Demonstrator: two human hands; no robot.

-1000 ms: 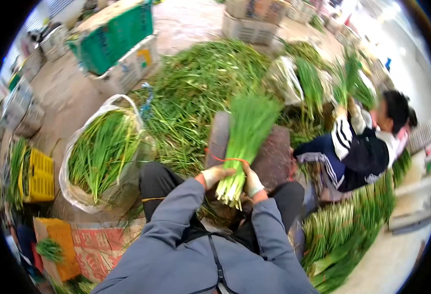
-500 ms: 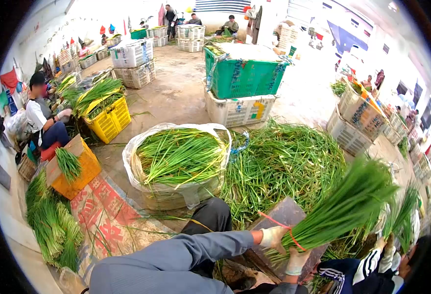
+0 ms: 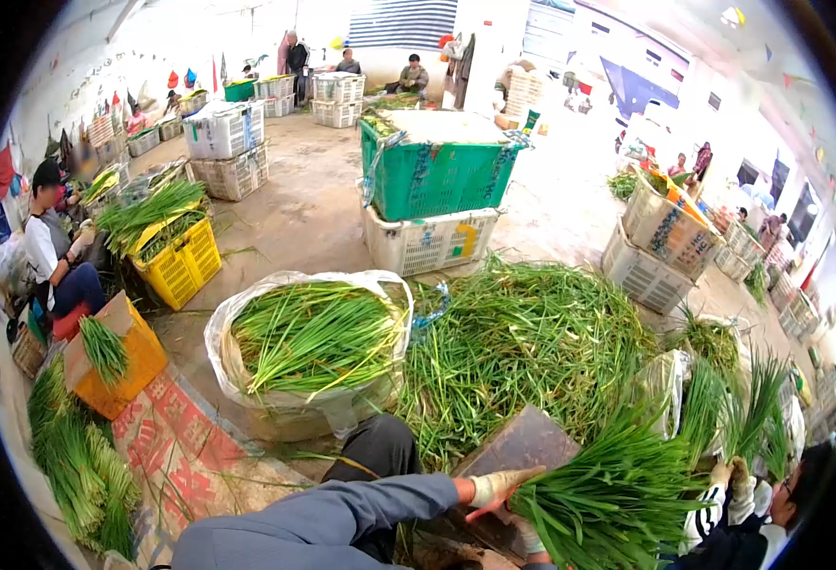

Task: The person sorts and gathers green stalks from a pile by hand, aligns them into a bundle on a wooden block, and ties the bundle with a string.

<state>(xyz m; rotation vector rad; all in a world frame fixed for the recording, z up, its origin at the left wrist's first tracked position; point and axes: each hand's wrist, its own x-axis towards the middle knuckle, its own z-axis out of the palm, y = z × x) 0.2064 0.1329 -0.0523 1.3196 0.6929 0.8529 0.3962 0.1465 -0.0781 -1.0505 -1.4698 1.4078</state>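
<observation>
A leafy bundle of garlic chives [image 3: 608, 489] lies tilted over the dark board [image 3: 522, 442] in front of me, its leaves spreading to the right. My right hand [image 3: 528, 538], gloved, is closed round the stem end, with its fingers largely hidden by the leaves. At the upper side of the stems is my left hand [image 3: 496, 487], also gloved, its fingers reaching out straight. A red band [image 3: 486, 509] is stretched at its thumb side, caught by that hand beside the stem ends. How far the band goes round the bundle is hidden.
Loose greens [image 3: 522, 342] form a heap beyond the board. A lined basket [image 3: 294, 418] of chives stands left of it, with stacked green [image 3: 437, 180] and white crates [image 3: 427, 242] behind. Chive bundles [image 3: 76, 465] lie far left. A co-worker's hands [image 3: 730, 472] hold chives at right.
The chive bundle has swung lower, its leaves now spread towards the lower right. My left hand has straightened its fingers, and the red band has shifted to the stem ends. The view has turned right.
</observation>
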